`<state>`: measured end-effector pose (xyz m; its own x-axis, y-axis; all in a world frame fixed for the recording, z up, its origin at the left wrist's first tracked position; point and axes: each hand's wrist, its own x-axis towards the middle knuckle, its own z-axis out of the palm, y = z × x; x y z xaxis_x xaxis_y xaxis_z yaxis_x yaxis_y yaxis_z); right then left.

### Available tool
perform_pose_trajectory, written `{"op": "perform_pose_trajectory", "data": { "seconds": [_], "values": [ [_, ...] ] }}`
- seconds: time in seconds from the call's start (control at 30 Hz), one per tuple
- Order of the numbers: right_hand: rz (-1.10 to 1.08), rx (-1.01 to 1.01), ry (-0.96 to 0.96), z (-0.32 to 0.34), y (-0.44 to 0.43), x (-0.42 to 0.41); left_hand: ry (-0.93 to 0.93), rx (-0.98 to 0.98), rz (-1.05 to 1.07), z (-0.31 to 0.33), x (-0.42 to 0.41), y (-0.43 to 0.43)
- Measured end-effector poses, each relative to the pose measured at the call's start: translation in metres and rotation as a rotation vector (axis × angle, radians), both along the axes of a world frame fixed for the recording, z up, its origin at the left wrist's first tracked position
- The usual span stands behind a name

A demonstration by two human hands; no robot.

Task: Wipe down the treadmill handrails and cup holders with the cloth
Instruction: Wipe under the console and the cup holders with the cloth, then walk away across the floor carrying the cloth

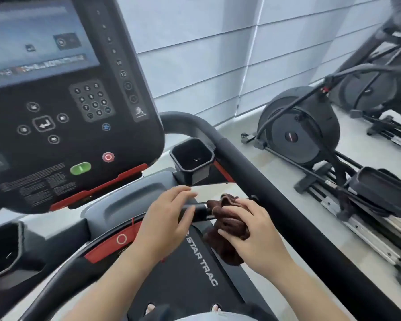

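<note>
From the head camera, the person stands on the treadmill deck [195, 274], both bare forearms reaching forward. The right hand [248, 230] has its grip closed around a dark brown cloth [229, 223], bunched and pressed over the end of a short black grab bar [199, 210]. That bar runs roughly left to right across the view, its right end buried in the cloth; the cloth hangs down below the bar in a loose fold, long axis running from upper left to lower right. The left hand [164, 218] rests on the same bar just left of the cloth, fingers curled loosely over it, not clenched tight; thumb side is hidden, so how firmly it holds I cannot tell.

Beyond the hands, the long black right handrail [287, 216] slopes from upper left down to lower right, just behind the cloth. The right cup holder [191, 158], a black angular pocket, sits near its upper end, well clear of the cloth. A left cup holder [5, 249] shows at the left edge.

White lettering on the deck reads "STAR TRAC". The console [79, 112] shows a number keypad, a green button, a red round button, and the numbers 10 and 12 on a side strip; the small print below is too blurred to read. Elliptical machines [310, 135] stand on the floor to the right.
</note>
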<state>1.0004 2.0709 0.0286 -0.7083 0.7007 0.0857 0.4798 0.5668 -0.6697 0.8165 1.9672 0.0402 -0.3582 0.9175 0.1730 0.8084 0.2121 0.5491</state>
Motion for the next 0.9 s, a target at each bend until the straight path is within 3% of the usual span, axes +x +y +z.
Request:
{"op": "perform_pose_trajectory", "data": {
  "seconds": [0.23,0.47,0.9],
  "values": [
    [-0.445,-0.044,-0.035,-0.017,-0.024,0.07,0.088,-0.083,-0.505,-0.011,0.053,0.049],
    [-0.996,-0.066,-0.093,-0.014,-0.107,0.126,0.205,-0.153,-0.995,-0.019,0.116,0.079],
    [-1.663,-0.1,-0.109,-0.019,-0.288,0.182,0.249,-0.156,-1.72,-0.033,0.265,0.005]
  ]
}}
